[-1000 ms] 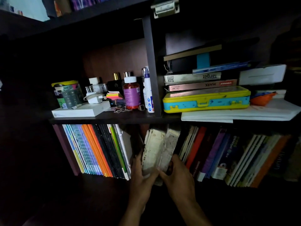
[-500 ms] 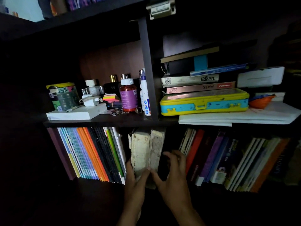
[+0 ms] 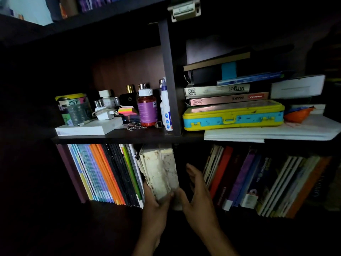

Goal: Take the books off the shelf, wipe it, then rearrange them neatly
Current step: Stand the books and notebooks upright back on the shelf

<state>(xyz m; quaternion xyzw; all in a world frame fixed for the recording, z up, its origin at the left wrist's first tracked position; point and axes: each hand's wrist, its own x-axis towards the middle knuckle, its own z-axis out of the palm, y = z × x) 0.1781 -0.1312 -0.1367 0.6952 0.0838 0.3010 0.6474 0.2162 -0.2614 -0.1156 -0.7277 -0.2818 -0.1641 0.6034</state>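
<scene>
Thin books (image 3: 103, 172) lean on the lower shelf (image 3: 114, 140). Next, left hand (image 3: 156, 204) grips the old white books (image 3: 159, 174) at the bottom, prob. to stand them up. Right hand (image 3: 199, 191) is flat & spread in the gap, w/ more books (image 3: 258, 178) leaning beside it.

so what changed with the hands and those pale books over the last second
The two worn, cream-coloured books went from tilted out of the row to standing back in the lower shelf, against the thin black and green books. The left hand still grips their bottom edge; the right hand let go and now hangs open beside them. Upper shelf items unchanged.
</scene>
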